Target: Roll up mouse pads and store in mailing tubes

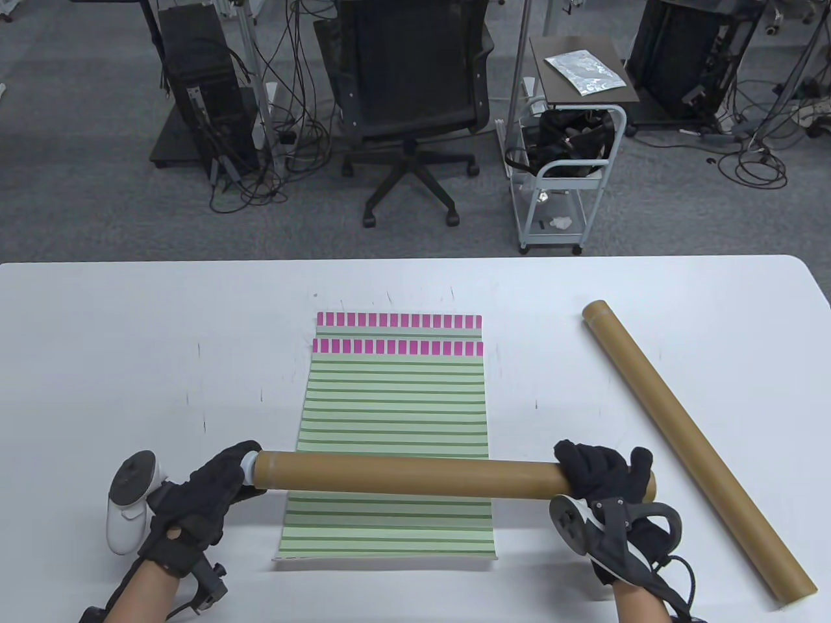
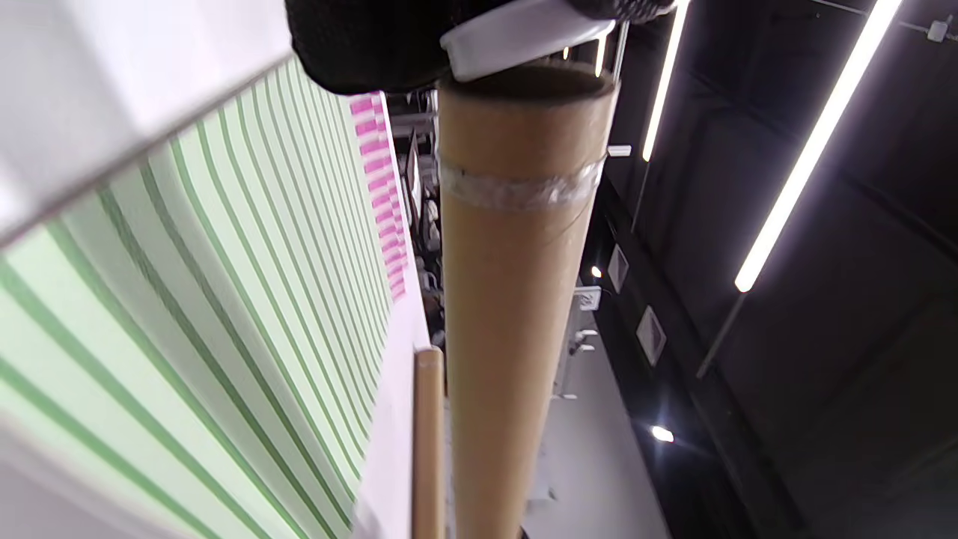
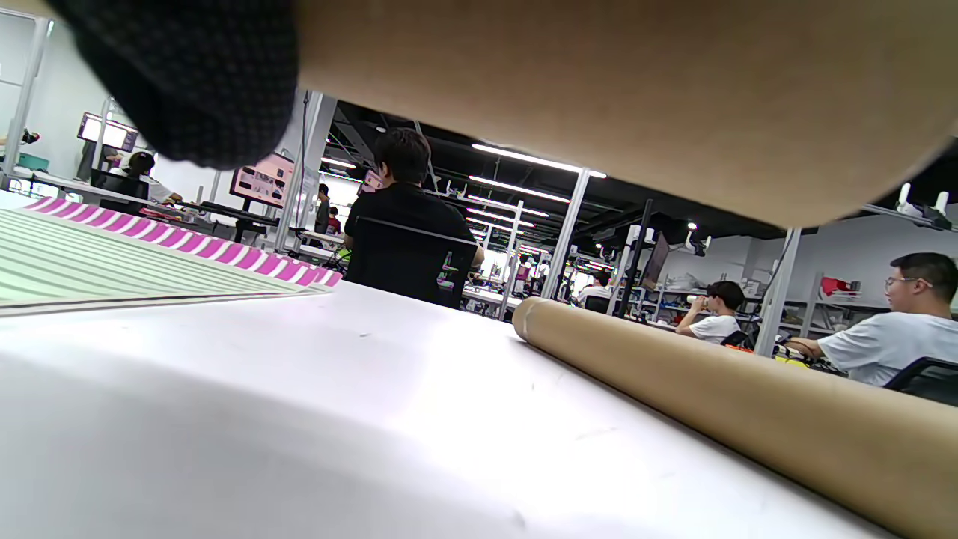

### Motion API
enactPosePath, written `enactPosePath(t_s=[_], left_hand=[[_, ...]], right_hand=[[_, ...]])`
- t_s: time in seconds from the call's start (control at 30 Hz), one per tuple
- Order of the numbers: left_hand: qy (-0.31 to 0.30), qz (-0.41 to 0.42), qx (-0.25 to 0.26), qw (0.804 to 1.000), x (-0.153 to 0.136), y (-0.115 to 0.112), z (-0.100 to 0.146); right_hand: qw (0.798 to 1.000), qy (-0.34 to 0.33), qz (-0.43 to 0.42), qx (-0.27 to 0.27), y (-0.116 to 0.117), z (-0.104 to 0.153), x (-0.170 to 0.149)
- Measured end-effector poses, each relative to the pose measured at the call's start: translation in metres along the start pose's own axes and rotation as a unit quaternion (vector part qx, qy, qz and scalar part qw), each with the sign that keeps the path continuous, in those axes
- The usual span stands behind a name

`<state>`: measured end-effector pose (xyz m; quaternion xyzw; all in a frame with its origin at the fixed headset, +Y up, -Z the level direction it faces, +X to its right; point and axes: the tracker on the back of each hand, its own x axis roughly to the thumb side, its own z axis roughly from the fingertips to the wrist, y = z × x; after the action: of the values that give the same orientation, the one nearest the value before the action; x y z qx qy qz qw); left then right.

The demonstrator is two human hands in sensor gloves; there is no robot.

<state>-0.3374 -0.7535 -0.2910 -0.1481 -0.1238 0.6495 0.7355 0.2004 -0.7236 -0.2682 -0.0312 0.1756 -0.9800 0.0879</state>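
Observation:
A brown mailing tube point(image 1: 409, 476) is held level above the table, across the near part of the mouse pads. My right hand point(image 1: 604, 474) grips its right end. My left hand point(image 1: 221, 483) holds the white end cap point(image 1: 248, 464) at its left end; in the left wrist view the cap point(image 2: 524, 34) sits tilted at the tube's open mouth point(image 2: 524, 187). Two green-striped mouse pads point(image 1: 396, 415) with pink edge marks lie flat and stacked, the lower one showing at the far end point(image 1: 399, 321). A second tube point(image 1: 688, 435) lies diagonally on the right; it also shows in the right wrist view point(image 3: 748, 404).
The white table point(image 1: 130, 363) reaches across the table view. An office chair point(image 1: 409, 97) and a small cart point(image 1: 571, 143) stand on the floor beyond its far edge.

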Motion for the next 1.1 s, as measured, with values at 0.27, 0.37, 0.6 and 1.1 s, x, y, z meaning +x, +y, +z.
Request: enactPosePath(t_s=[0.27,0.37,0.6,1.1], left_hand=[[0.115,-0.438,0.165,0.876,0.012,0.007,0.01],[0.137,-0.551,0.141,0.811,0.009,-0.003,0.005],[0.181,-0.554,0.092,0.807,-0.005,-0.007,-0.002],[0.133,-0.575,0.123,0.798,0.007,-0.009,0.002]], right_hand=[[0.999,0.009,0.029,0.014,0.006,-0.001,-0.004],[1.0,0.014,0.021,0.013,0.005,-0.002,-0.005],[1.0,0.018,0.011,0.01,0.004,-0.002,-0.008],[0.999,0.044,0.017,0.022,0.004,-0.003,-0.011]])
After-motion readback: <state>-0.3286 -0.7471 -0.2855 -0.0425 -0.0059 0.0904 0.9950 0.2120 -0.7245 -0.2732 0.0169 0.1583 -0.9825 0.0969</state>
